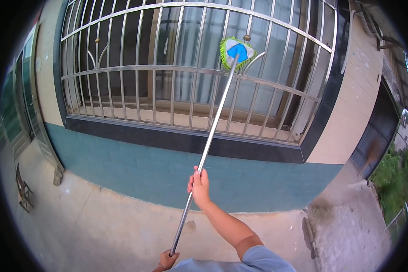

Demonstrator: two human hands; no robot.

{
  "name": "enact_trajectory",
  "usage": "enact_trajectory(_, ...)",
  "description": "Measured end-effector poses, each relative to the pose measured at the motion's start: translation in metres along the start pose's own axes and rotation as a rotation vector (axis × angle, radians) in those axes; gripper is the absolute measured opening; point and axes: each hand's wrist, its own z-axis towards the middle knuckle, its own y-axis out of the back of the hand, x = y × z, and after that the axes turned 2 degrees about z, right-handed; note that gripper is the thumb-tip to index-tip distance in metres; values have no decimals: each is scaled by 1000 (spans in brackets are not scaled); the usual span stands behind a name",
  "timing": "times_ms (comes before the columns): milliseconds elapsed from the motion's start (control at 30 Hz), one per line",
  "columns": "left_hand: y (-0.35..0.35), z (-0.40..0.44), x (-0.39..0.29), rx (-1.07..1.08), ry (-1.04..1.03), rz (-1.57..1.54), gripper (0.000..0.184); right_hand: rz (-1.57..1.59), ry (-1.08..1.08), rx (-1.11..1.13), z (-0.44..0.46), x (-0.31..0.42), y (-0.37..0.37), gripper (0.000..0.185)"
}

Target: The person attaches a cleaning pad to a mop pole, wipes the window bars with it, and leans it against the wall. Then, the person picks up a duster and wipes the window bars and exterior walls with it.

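Note:
Both my hands are wrapped round the long metal pole of a mop [217,113]. My right hand [199,186] is closed about its middle, with the arm stretched forward. Lower down, near the bottom edge of the view, my left hand [168,259] is closed round the pole's lower end. The mop's triangular head [237,52] has a green fringe and a blue and white back. It is up against the metal window bars [196,69], right of the middle; whether it presses on them I cannot tell. Its far side is hidden.
Behind the bars is a window [179,59] with pale curtains. A dark sill ledge [167,139] tops the teal tiled wall [136,163]. A small wooden chair [23,190] stands on the concrete floor [109,226] at the left. Green plants [396,181] grow at the right.

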Motion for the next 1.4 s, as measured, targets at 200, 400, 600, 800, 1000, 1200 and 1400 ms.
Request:
enact_trajectory(200, -39, -4, 110, -168, 63, 244, 39, -68, 73, 37, 9, 26, 0, 24)
enact_trajectory(400, -58, -29, 135, -172, 167, 352, 40, 86, 27, 76, -77, -1, 30, 23)
enact_trajectory(600, -44, -46, 138, -102, 139, 435, 41, 124, -47, -73, -86, 11, 82, 22)
enact_trajectory(800, -54, -112, 157, -61, 186, 441, 41, 140, -99, -136, -80, 45, 113, 21)
enact_trajectory(1000, -89, -178, 159, -43, 239, 392, 42, 51, -24, -206, -85, 75, 111, 25)
enact_trajectory(1200, -82, -187, 137, -54, 226, 420, 42, 65, -41, -187, -123, 110, 101, 26)
enact_trajectory(1400, -97, -187, 49, -108, 229, 442, 42, 75, 124, -135, -85, 190, 109, 29)
